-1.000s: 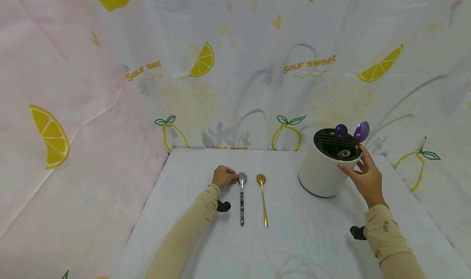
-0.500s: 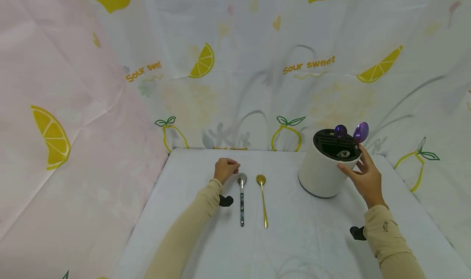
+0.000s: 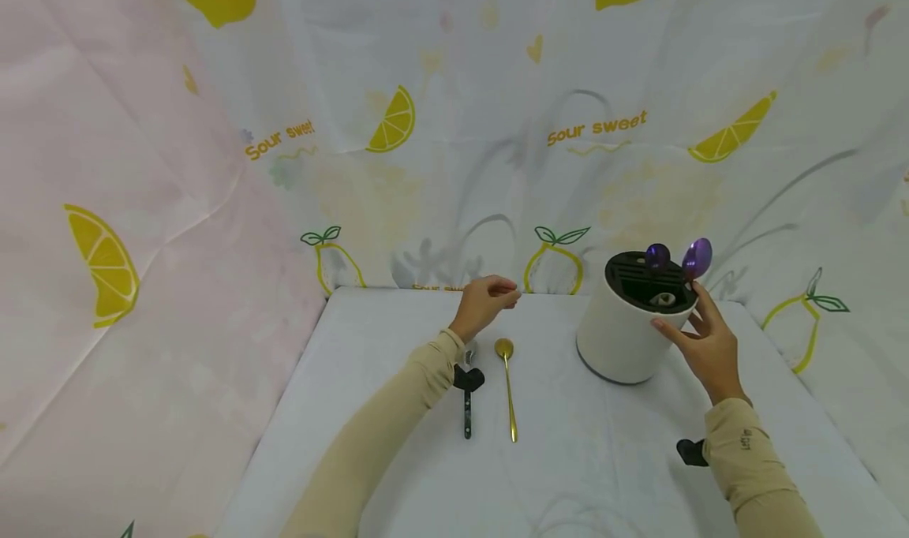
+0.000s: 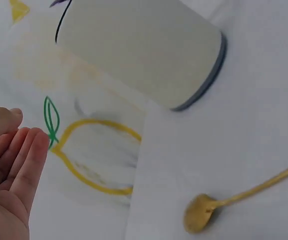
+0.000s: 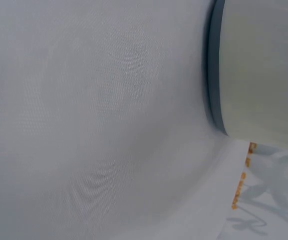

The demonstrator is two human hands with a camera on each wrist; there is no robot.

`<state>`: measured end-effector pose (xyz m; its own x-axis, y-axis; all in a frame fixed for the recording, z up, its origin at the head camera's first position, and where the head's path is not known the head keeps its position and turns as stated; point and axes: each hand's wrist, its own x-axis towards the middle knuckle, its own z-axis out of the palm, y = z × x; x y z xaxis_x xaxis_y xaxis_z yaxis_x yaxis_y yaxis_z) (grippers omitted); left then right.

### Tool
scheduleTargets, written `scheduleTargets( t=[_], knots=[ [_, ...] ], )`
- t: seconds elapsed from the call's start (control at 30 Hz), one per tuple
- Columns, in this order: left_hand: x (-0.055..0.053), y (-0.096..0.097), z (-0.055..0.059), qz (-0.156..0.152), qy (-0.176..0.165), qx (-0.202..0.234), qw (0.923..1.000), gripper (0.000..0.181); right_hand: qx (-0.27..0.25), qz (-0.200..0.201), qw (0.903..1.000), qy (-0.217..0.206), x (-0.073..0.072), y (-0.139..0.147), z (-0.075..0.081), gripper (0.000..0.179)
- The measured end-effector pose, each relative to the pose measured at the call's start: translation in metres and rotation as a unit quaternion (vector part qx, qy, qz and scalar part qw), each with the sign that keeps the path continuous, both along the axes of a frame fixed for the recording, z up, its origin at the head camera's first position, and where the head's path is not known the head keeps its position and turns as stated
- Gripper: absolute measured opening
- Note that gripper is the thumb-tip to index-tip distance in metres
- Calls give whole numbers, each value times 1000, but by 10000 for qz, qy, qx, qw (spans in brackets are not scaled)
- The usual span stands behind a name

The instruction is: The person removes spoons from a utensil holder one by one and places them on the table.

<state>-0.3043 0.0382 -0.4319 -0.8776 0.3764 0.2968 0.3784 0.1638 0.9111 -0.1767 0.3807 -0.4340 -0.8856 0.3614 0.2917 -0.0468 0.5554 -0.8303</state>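
In the head view my left hand (image 3: 484,308) is raised over the back of the table, fingers loosely bent and nothing between them. Below its wrist lies a spoon with a dark riveted handle (image 3: 467,420), its upper part mostly hidden by the wrist. A gold spoon (image 3: 508,380) lies beside it, bowl toward the back. My right hand (image 3: 708,349) holds a white utensil holder (image 3: 618,341) near its rim, thumb in front and fingers at the right side. Two purple spoons (image 3: 697,259) stick up from the holder's black slotted top.
The table (image 3: 554,475) wears a white cloth. A lemon-printed curtain (image 3: 454,128) hangs behind it and along the sides. The holder's dark base (image 5: 214,70) sits on the cloth in the right wrist view.
My left hand has left the dark-handled spoon's bowl and moved up and to the right. The right hand and the utensil holder have stayed in place.
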Motion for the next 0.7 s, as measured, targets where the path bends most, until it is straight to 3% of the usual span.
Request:
scheduleTargets(
  t=[0.3,0.53,0.7],
  knots=[
    [17,62,36,-497,665,-114,9965,17,-18,-2,10000,71,0,1,0,82],
    [28,90,52,-605,927,-294,9934,21,-16,7,10000,-18,-2,2,-1,83],
    [36,105,58,-672,1074,-405,9911,21,-52,1,9999,117,0,-1,1,82]
  ],
)
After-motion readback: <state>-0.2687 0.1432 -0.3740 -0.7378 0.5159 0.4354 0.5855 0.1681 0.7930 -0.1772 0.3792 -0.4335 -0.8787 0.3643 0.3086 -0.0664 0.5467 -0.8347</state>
